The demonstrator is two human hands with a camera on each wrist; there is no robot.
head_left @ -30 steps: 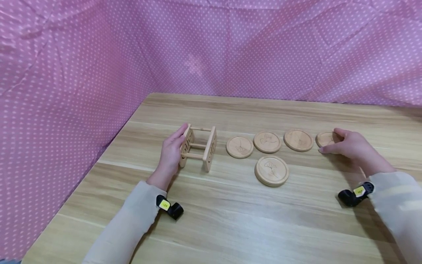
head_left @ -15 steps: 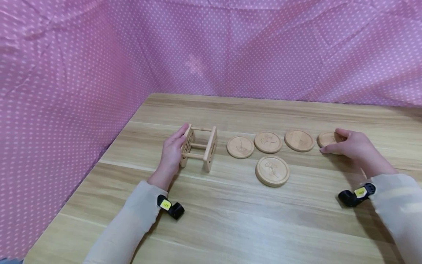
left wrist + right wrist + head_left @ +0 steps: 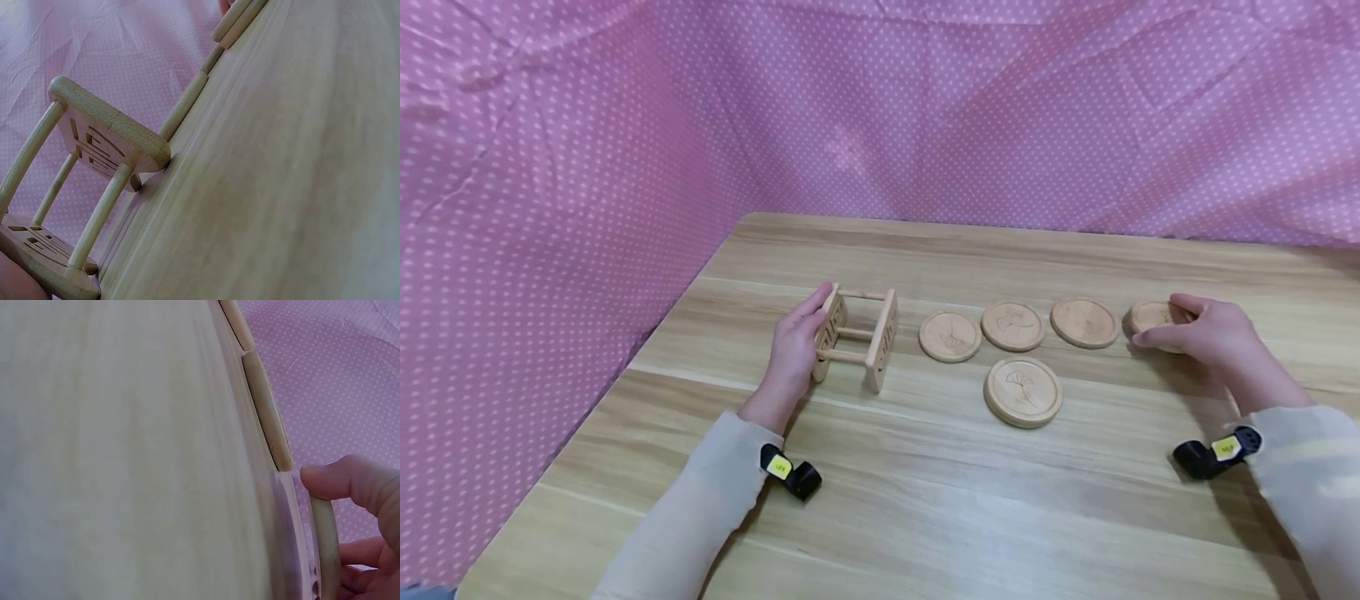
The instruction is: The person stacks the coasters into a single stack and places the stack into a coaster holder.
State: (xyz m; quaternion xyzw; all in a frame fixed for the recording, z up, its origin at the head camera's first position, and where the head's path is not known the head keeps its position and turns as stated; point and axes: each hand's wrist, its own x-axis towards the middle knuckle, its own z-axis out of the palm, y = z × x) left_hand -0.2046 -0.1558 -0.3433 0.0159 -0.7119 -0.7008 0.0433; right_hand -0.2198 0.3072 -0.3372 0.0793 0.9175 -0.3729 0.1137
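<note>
wooden disc in right hand

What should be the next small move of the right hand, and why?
Probably carry the pinched coaster leftward: the right hand already has it raised off the table, and the left hand touches a rack with no coaster inside.

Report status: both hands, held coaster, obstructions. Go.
Left hand gripping wooden rack. Right hand pinching coaster, just clear of tabletop. Row of three coasters between hands, possible obstacle if carried low.
</note>
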